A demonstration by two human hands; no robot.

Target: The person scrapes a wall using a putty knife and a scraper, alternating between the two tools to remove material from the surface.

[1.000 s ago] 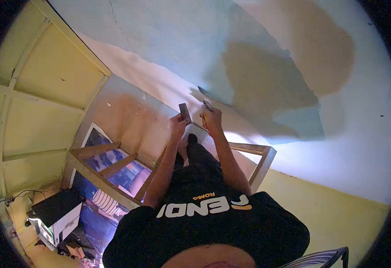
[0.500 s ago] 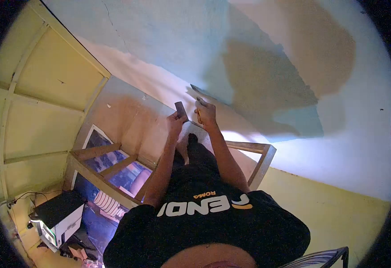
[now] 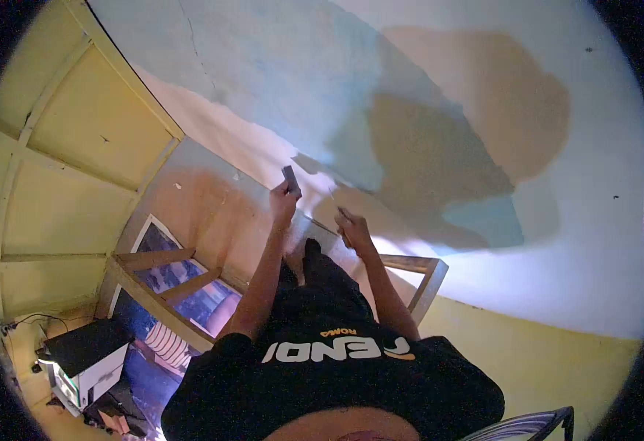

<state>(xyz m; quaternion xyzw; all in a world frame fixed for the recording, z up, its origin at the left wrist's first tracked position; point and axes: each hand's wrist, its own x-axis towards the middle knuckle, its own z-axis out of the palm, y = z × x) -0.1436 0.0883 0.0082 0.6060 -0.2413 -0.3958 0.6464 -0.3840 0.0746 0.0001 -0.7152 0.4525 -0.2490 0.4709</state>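
Observation:
My left hand [image 3: 284, 204] is closed around a dark, flat rectangular piece [image 3: 290, 178] that sticks up above the fingers. To its right, my right hand [image 3: 356, 231] grips what looks like a putty knife [image 3: 332, 197] by the handle. Its thin blade shows nearly edge-on and points up toward the wall. Both hands are held out in front of my body, apart from each other. Behind them is the wall [image 3: 292, 81], with a pale blue area bordered by whitish bands. Shadows of my head and hands fall across it.
A wooden frame [image 3: 153, 295] with crossbars stands at left, and its other corner [image 3: 431, 275] at right. My dark-covered foot [image 3: 312, 248] is below my hands. A black-and-white boxy device [image 3: 90, 360] sits lower left, and a round wire-like rim [image 3: 528, 426] lower right.
My right hand has moved down and right, and the blade has turned from broadside to nearly edge-on, away from the blue area. My left hand has shifted slightly left with the rectangular piece.

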